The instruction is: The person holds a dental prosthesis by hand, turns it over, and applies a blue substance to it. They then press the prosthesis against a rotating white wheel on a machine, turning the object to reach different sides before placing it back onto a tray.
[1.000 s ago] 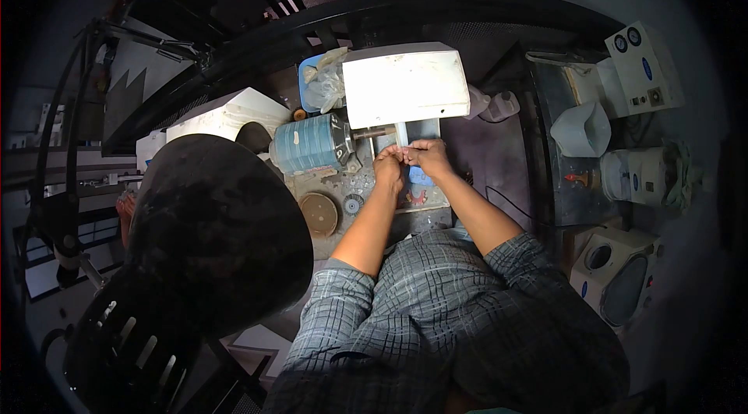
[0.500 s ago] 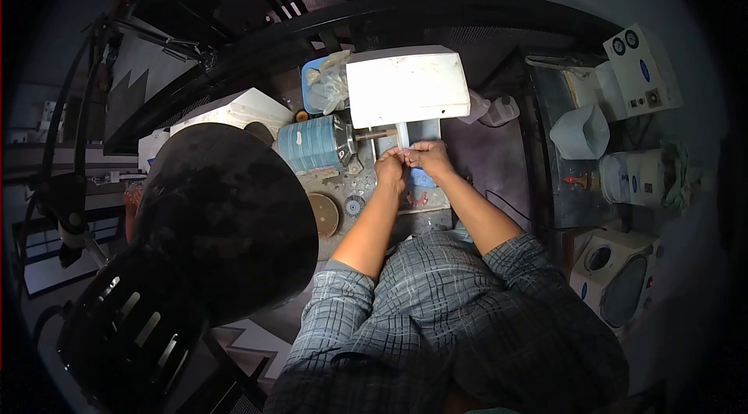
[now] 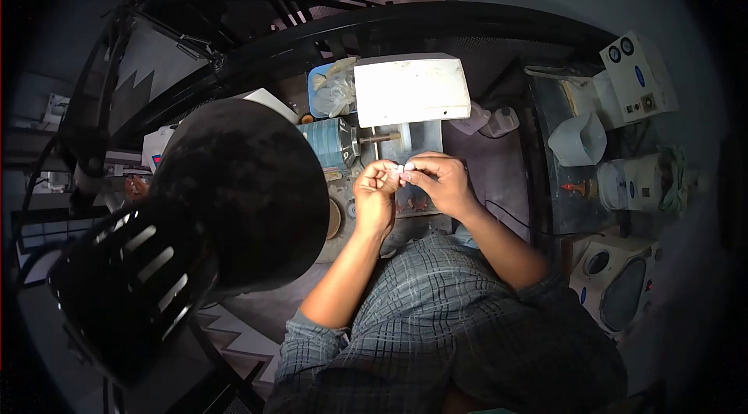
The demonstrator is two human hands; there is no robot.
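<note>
Lamp partly hides motor | tub beside hood | fingers hold white piece

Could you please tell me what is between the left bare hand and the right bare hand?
The head view shows a small whitish piece, too small to identify, between the left bare hand and the right bare hand; both hold it.
</note>
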